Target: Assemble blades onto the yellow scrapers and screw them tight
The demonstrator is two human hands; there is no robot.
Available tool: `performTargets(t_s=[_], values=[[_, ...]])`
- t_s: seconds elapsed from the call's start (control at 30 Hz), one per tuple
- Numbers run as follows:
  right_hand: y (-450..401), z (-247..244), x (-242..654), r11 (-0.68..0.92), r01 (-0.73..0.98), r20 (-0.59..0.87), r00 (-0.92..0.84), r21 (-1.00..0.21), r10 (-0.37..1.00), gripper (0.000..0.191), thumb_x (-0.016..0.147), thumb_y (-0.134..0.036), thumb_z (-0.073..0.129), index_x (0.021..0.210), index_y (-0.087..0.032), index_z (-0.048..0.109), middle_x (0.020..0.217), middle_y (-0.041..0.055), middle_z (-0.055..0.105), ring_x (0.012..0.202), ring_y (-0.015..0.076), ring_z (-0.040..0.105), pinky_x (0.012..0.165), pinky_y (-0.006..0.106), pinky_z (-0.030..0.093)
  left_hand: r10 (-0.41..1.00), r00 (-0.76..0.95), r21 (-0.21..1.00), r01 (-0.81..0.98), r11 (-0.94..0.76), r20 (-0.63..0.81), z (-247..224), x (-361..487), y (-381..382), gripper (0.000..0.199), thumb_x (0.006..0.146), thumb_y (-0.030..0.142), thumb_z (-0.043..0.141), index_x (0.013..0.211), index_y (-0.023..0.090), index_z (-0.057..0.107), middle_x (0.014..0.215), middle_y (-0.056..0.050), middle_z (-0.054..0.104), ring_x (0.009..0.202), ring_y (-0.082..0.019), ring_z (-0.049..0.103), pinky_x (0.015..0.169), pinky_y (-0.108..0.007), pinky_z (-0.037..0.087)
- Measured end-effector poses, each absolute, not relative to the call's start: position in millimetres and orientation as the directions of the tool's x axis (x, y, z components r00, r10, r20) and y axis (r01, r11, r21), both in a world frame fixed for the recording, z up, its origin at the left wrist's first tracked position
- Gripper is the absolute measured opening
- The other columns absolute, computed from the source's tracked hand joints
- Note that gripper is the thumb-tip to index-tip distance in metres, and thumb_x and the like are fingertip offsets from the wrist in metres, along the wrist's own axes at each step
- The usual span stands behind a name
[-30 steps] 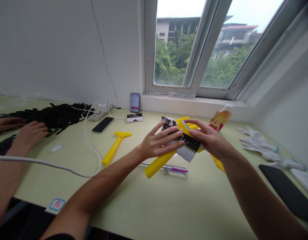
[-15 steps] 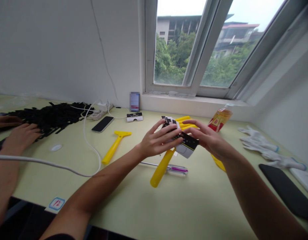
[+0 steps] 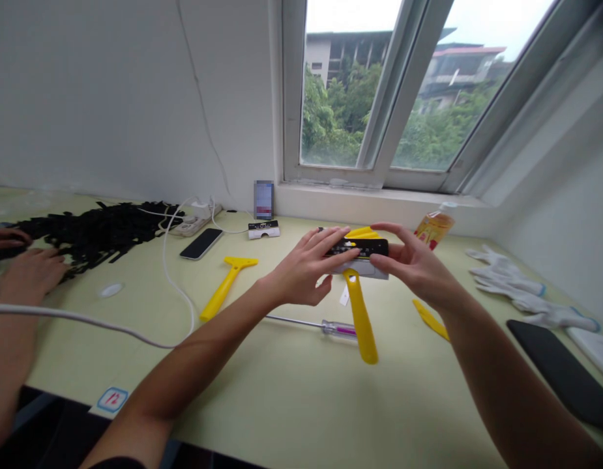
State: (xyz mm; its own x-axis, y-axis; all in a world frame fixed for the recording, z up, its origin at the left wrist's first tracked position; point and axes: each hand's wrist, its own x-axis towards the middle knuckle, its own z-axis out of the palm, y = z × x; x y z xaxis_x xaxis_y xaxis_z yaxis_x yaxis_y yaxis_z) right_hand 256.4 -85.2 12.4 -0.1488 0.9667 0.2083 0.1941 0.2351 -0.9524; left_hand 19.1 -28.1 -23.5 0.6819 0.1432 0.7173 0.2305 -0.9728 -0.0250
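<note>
A black and white printed card or small box (image 3: pixel 374 248) is between my two hands. My left hand (image 3: pixel 311 267) lies over its left part, with the fingers across the black face. My right hand (image 3: pixel 409 260) pinches its right end between thumb and fingers. A yellow scraper handle (image 3: pixel 362 319) points down toward me from beneath the packaging; its upper end is hidden. Under it lies a screwdriver (image 3: pixel 338 329) with a clear and purple handle. Several yellow pieces (image 3: pixel 364 233) show behind my hands.
Another yellow scraper (image 3: pixel 225 286) and a phone (image 3: pixel 201 243) lie left. Farther left, a person's hands (image 3: pixel 32 273) touch a pile of black strips (image 3: pixel 105 231). A bottle (image 3: pixel 434 227), gloves (image 3: pixel 521 286) and a black slab (image 3: pixel 560 371) are at right.
The packaging has turned nearly level, and the yellow handle's lower end has swung right. My left hand now lies flatter over the packaging. The other person's hands have shifted left.
</note>
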Motion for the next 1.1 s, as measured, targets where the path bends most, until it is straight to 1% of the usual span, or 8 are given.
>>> performTargets(t_s=[0.13,0.33,0.5,0.6,0.7,0.8,0.93,1.1], values=[[-91,14,256,0.247,0.223,0.176,-0.296,-0.943,0.939,0.060,0.085,-0.037,0.070,0.136,-0.029,0.040,0.093,0.0037,0.075,0.081,0.0213,0.071,0.068,0.032,0.056,0.396,0.616,0.390,0.153,-0.908,0.681,-7,17,-42,0.051,0.087,0.023,0.059,0.138,0.019,0.052,0.142,-0.015,0.053,0.118,-0.026,0.059,0.103,-0.045,0.048],[-97,8,244,0.333,0.409,0.164,-0.395,-0.850,0.904,0.055,0.091,-0.037,0.061,0.140,-0.031,0.038,0.097,0.0042,0.072,0.090,0.0235,0.070,0.080,0.039,0.058,0.682,0.689,0.871,0.150,-0.467,0.247,4,22,-52,0.030,0.088,0.037,0.063,0.103,0.013,0.072,0.089,-0.008,0.074,0.072,-0.016,0.066,0.063,-0.026,0.052],[-85,-2,246,0.372,0.453,0.265,-0.283,-0.810,0.922,0.063,0.089,-0.046,0.060,0.144,-0.027,0.034,0.120,0.0105,0.065,0.098,0.0228,0.066,0.088,0.043,0.055,0.836,0.465,0.925,0.084,-0.370,0.292,1,20,-39,0.023,0.083,0.036,0.068,0.089,0.014,0.073,0.083,-0.006,0.074,0.070,-0.015,0.066,0.059,-0.023,0.049],[-77,-9,252,0.282,0.537,0.025,-0.435,-0.795,0.900,0.076,0.086,-0.050,0.062,0.150,-0.028,0.028,0.129,0.0115,0.061,0.101,0.0230,0.065,0.081,0.037,0.057,0.913,0.271,0.944,0.039,-0.326,0.304,-4,19,-23,0.023,0.081,0.037,0.070,0.088,0.014,0.072,0.079,-0.005,0.073,0.067,-0.015,0.066,0.058,-0.023,0.049],[-66,-21,257,0.264,0.697,-0.164,-0.483,-0.666,0.860,0.058,0.086,-0.049,0.061,0.137,-0.024,0.048,0.106,0.0073,0.070,0.081,0.0200,0.066,0.064,0.030,0.053,0.950,0.183,0.965,0.019,-0.262,0.254,-11,21,-6,0.018,0.078,0.031,0.071,0.084,0.014,0.068,0.075,-0.005,0.071,0.064,-0.014,0.064,0.055,-0.021,0.048],[-48,-38,273,0.291,0.817,-0.025,-0.349,-0.498,0.937,0.038,0.087,-0.044,0.058,0.119,-0.023,0.061,0.095,0.0046,0.071,0.079,0.0204,0.064,0.070,0.032,0.051,0.971,0.186,0.983,0.073,-0.167,0.151,-20,31,9,0.017,0.079,0.023,0.068,0.094,0.015,0.064,0.074,-0.003,0.069,0.062,-0.013,0.062,0.052,-0.020,0.047],[-22,-61,311,0.148,0.909,0.170,-0.087,-0.389,0.982,0.033,0.085,-0.038,0.061,0.114,-0.024,0.066,0.113,0.0062,0.070,0.103,0.0245,0.064,0.091,0.036,0.049,0.957,0.251,0.943,0.258,-0.211,0.145,-35,69,27,0.051,0.082,0.014,0.061,0.131,0.027,0.053,0.092,-0.001,0.070,0.066,-0.012,0.065,0.058,-0.023,0.053],[-10,-78,346,-0.126,0.940,0.295,0.224,-0.317,0.929,0.046,0.087,-0.032,0.056,0.129,-0.016,0.060,0.136,0.0202,0.054,0.131,0.0365,0.047,0.104,0.051,0.040,0.936,0.305,0.815,0.487,-0.314,0.177,-57,134,48,0.022,0.082,0.011,0.059,0.092,0.019,0.077,0.099,-0.004,0.074,0.092,-0.016,0.067,0.089,-0.025,0.052]])
